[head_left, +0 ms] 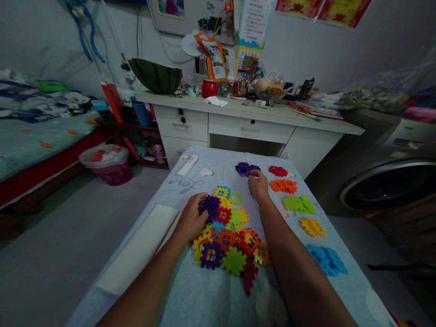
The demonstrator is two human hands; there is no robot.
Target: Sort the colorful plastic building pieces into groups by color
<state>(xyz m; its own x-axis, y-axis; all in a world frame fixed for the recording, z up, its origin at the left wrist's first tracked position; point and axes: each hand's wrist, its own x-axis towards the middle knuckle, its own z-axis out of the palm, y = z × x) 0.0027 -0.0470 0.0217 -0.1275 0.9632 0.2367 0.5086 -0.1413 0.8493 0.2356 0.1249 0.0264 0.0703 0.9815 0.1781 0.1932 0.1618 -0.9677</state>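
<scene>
My left hand (195,215) is curled around a purple toothed plastic building piece (210,205) at the left edge of a mixed pile. Farther off, my right hand (259,184) is at a small group of purple pieces (243,169), fingertips closed at its near right side; whether a piece is pinched there is hidden. The mixed pile (234,261) holds square, round and window-shaped pieces in several colours. Along the right side lie separate groups: red pieces (278,170), orange pieces (283,185), green pieces (299,204), yellow pieces (312,227) and blue pieces (327,260).
A pale cloth (190,290) covers the table. On its left lie a long white box-like strip (136,250) and a small white stick-shaped object (187,166). Beyond stands a white desk (252,127) with a cut watermelon (156,77). A washing machine (391,168) stands right, a bin (111,172) left.
</scene>
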